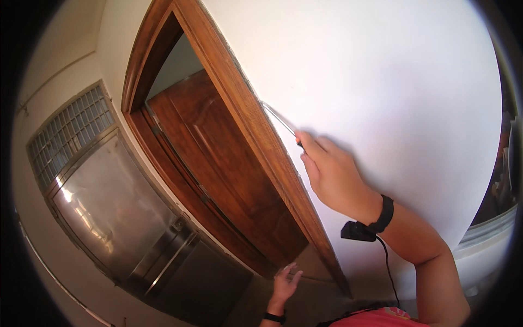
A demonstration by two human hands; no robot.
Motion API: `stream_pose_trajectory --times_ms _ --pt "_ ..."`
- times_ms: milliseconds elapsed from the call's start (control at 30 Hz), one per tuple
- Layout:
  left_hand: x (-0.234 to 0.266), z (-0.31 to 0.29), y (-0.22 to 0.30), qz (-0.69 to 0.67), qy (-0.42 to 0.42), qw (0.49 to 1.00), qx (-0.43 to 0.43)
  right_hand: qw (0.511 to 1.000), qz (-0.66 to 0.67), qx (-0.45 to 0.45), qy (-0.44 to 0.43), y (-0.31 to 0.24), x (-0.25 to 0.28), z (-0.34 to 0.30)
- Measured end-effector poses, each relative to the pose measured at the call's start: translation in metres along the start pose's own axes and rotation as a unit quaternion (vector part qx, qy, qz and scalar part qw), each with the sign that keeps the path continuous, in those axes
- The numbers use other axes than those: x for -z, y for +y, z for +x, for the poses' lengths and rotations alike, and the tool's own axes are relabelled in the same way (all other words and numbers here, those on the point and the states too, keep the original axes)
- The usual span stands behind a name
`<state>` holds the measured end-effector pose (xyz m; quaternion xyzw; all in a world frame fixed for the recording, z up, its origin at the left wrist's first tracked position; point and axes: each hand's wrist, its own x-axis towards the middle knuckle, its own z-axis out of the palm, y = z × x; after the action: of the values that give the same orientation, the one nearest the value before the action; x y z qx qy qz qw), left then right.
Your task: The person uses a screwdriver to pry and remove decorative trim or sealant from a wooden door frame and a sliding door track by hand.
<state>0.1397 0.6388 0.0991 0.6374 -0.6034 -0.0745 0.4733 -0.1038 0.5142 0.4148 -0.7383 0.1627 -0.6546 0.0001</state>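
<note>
My right hand [340,177] is closed around the dark handle of a slim hand tool with a long, thin metal shaft [281,119], which looks like a screwdriver. The tip meets the seam where the brown wooden door frame [256,117] joins the white wall [376,87]. Most of the handle is hidden in my fingers. My left hand [286,283] is lower down, in front of the foot of the doorway, with fingers apart and nothing in it. A black strap with a small dark box [358,231] and a cable is on my right wrist.
Inside the frame, a carved brown wooden door [218,158] stands ajar. To the left is a shiny metal door [117,201] with a barred window [71,133] above it. At the far right, a window opening with a pale sill [490,226] edges the wall.
</note>
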Motion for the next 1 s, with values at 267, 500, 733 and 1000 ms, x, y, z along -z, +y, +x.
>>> stream_pose_trajectory --times_ms 267,500,733,1000 --pt "0.011 0.008 -0.001 0.002 0.011 1.000 0.012 0.999 -0.011 -0.013 -0.044 -0.008 0.010 0.023" --pt "0.008 0.007 -0.003 0.023 -0.002 1.000 0.001 1.000 -0.013 -0.010 -0.020 -0.008 0.002 0.008" --pt "0.016 0.014 0.000 -0.016 0.010 1.000 0.014 0.998 -0.058 -0.027 -0.020 -0.019 -0.002 0.068" --pt "0.019 0.006 -0.022 -0.027 0.036 0.999 0.027 0.999 -0.036 -0.038 0.003 -0.021 -0.003 0.061"
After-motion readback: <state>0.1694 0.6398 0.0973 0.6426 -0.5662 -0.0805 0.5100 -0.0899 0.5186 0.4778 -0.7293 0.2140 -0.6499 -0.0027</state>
